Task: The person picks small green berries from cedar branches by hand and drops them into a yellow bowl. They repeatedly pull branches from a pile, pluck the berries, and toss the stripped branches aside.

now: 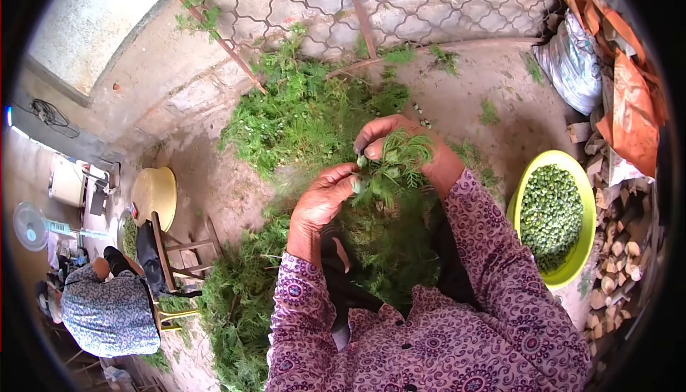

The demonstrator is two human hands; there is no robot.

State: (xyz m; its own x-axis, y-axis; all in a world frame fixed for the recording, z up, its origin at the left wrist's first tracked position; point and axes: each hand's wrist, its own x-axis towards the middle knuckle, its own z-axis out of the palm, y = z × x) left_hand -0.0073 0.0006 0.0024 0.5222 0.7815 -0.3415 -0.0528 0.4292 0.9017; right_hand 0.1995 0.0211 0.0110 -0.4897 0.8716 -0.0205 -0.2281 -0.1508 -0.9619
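Note:
In front of my chest, my right hand (409, 147) is closed around a leafy green conifer sprig (406, 165), whose flat fronds hang over the fingers. My left hand (321, 199) meets it from the left, thumb and fingers pinched at small pale-green cones (359, 170) on the sprig. The fingertips of both hands nearly touch. Below and beyond them lies a heap of cut conifer branches (307, 106), and more greenery (246, 306) is piled by my left side and between my legs.
To my right stands a yellow-green basin (589, 210) holding many small green cones (550, 213). Stacked firewood (614, 270), a white sack (572, 63) and orange sheeting (632, 99) lie beyond. A metal lattice (443, 2) runs ahead. At left are another seated person (111, 313), a fan (31, 226) and a tan tub (158, 195).

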